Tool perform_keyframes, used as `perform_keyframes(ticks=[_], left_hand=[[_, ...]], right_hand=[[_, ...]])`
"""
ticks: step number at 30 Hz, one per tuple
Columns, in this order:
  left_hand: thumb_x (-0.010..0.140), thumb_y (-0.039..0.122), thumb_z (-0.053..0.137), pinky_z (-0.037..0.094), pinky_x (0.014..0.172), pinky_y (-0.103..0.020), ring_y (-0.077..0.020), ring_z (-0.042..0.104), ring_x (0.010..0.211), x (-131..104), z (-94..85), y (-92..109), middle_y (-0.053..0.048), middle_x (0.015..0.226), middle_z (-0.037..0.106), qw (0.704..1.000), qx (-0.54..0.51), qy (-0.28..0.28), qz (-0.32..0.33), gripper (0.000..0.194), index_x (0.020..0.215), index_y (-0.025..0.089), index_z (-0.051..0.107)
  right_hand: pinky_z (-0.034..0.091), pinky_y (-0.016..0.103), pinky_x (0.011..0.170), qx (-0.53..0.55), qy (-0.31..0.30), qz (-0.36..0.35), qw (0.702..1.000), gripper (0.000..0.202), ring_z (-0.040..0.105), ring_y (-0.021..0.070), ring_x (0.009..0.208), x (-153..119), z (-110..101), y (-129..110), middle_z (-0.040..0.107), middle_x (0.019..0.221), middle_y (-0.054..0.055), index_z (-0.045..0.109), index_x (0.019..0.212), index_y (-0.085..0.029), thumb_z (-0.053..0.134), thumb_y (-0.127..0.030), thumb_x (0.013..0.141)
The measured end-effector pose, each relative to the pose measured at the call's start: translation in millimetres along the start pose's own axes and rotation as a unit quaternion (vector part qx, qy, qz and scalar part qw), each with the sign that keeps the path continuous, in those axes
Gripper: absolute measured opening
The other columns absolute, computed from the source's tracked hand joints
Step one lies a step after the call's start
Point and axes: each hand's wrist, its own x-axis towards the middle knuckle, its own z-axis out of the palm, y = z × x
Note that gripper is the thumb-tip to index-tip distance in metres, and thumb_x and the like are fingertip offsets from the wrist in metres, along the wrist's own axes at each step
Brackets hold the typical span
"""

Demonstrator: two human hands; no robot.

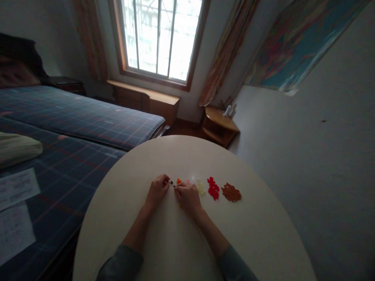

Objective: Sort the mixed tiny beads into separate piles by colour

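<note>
Small coloured pieces lie on the round white table [249, 234]. My left hand [159, 188] rests there with its fingers pinched together, beside a small black piece [171, 182]; what it holds, if anything, is too small to make out. My right hand [188, 198] is closed too, its fingertips at another black piece [174, 186]. Just beyond it are orange pieces [179, 181] and pink pieces [188, 181], partly covered by the hand. To its right lie pale yellow pieces [200, 187], red pieces [213, 189] and a brown pile [231, 192].
A bed [73, 117] with papers [17, 189] and a pale bundle [19, 149] stands at the left. Beyond the table are a low wooden cabinet [164, 96] under the window and a corner shelf [221, 118]. A wall rises at the right.
</note>
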Motion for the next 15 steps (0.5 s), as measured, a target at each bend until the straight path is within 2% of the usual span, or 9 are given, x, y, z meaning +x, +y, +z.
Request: perform_keyframes(ticks=[15], left_hand=[[0.072, 0.011, 0.046, 0.044, 0.06, -0.023, -0.0123, 0.055, 0.061, 0.4, -0.3, 0.7, 0.0, 0.067, 0.058, 1.0, 0.008, -0.004, 0.005, 0.01, 0.072, 0.017, 0.054]], right_hand=[[0.034, 0.027, 0.082, -0.01, -0.015, -0.006, 1.0, 0.022, 0.06, 0.0136, 0.078, 9.0, -5.4, -10.0, 0.067, 0.089, 0.002, 0.067, 0.08, -0.023, 0.045, -0.017, 0.082]])
